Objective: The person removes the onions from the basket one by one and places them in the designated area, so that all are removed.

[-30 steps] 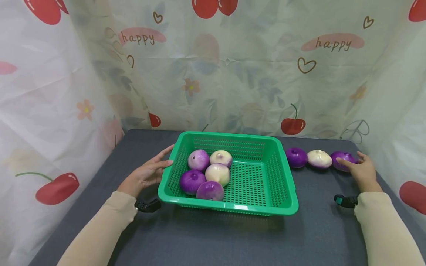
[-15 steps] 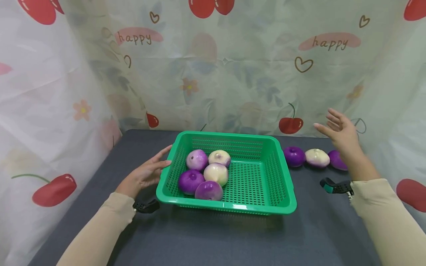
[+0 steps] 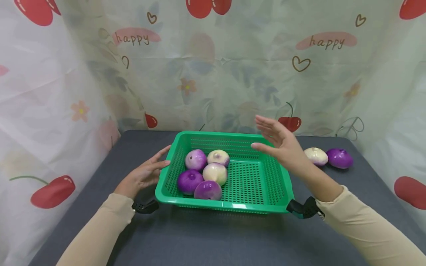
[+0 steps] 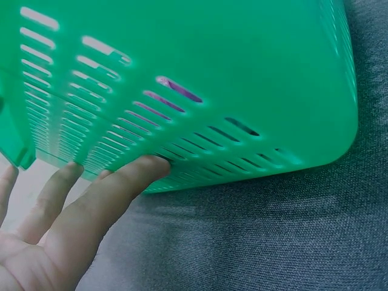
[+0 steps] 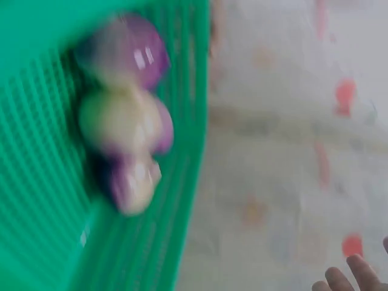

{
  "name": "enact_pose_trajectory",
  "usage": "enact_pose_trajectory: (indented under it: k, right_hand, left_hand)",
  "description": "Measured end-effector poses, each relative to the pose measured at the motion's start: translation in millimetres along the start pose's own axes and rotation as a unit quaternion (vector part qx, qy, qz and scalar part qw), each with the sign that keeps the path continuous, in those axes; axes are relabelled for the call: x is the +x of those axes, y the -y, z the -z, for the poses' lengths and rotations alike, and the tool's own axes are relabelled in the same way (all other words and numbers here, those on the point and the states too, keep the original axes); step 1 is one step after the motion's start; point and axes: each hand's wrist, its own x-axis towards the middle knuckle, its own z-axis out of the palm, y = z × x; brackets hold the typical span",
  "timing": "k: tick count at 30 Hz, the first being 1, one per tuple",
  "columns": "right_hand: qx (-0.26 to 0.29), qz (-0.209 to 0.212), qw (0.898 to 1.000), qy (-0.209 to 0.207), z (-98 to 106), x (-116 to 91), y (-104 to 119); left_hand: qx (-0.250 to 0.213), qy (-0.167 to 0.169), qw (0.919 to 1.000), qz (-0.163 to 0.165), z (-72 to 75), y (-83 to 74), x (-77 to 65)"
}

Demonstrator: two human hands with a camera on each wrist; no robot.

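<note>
A green slotted basket stands on the dark table, with several purple and whitish onions grouped in its left half. My left hand rests at the basket's left end with fingers extended; the left wrist view has its fingertips against the slotted wall. Over the basket's right end hovers my right hand, fingers straight, thumb apart, holding nothing. Right of the basket lie a whitish onion and a purple onion. The spot just left of them is hidden behind my right hand. Onions appear blurred in the right wrist view.
Pale printed curtains hang behind the table and along both sides. A black strap on my right wrist overlaps the basket's near right corner. Another black strap sits on my left wrist.
My right hand has let go of the far-right purple onion, lifted, and moved left to above the basket's right end. That onion stays on the table. My left hand keeps its place.
</note>
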Motion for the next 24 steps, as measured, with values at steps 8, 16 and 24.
enact_pose_trajectory:
  k: [8,16,24]
  right_hand:
    - [-0.004,-0.028,0.994,0.102,-63.8,-12.1,-11.8]
    - [-0.001,-0.064,0.985,0.163,-96.9,-13.4,-28.4]
    - [0.000,-0.084,0.978,0.191,-110.6,-5.0,-38.9]
  left_hand:
    - [-0.002,-0.005,1.0000,0.001,-1.4,-0.3,-1.5]
    - [-0.005,-0.007,1.0000,0.002,-2.2,-1.6,-1.4]
    - [-0.003,-0.006,1.0000,0.003,-1.9,-1.9,-1.1]
